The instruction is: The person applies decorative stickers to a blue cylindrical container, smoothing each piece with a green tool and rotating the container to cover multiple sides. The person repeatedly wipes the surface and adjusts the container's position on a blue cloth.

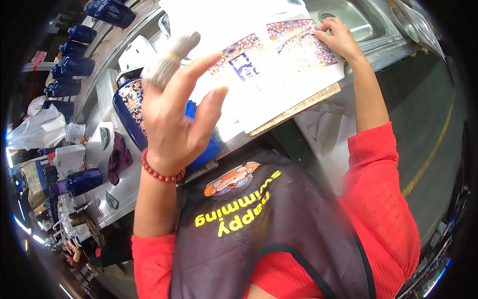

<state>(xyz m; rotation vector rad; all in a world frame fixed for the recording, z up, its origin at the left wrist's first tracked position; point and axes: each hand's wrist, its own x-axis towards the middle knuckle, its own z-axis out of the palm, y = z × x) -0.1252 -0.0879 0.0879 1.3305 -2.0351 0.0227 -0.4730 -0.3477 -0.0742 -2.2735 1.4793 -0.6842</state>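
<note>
My left hand [174, 117] is raised at centre-left, its thumb and index finger apart and nothing seen between them. Greyish-white fabric covers [172, 60] wrap its other fingers, and a red bead bracelet circles the wrist. Partly hidden behind this hand is a dark blue vase [130, 102] with a floral pattern; a bright blue cloth [205, 155] lies beside it. At the upper right, the fingers of my right hand [342, 42] pinch the right edge of a floral patterned decal [301, 42]. This decal lies on bright white sheets [284, 94], next to another decal piece [244, 65] bearing a blue motif.
Under the sheets lies a board with a ridged tan edge [298, 109]. A metal sink [356, 20] is beyond my right hand. Several dark blue jars [74, 66] line the left side. A purple cloth [119, 158] rests on the metal counter [130, 192].
</note>
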